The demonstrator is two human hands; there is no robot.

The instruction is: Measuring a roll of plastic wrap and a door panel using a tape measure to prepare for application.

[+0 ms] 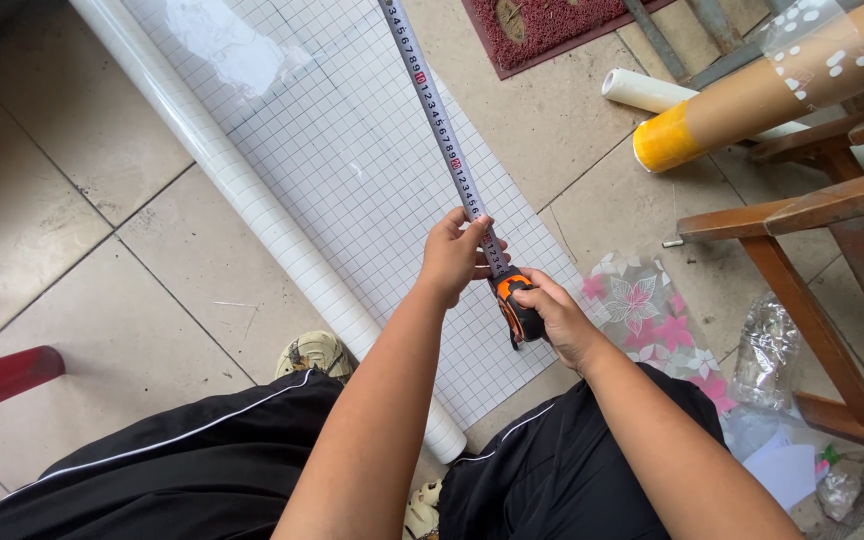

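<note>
The right hand is wrapped around the orange and black case of a tape measure, its fingers curled shut on the case just above the person's knees. The metal tape runs out of the case and away up the view, over a sheet of white gridded paper spread on the tiled floor. The left hand sits just ahead of the case, its thumb and fingers pressed together on the tape, pinching it close to where it leaves the case. The sheet's rolled part lies along its left edge. To the right stand a cardboard tube and a wooden chair.
</note>
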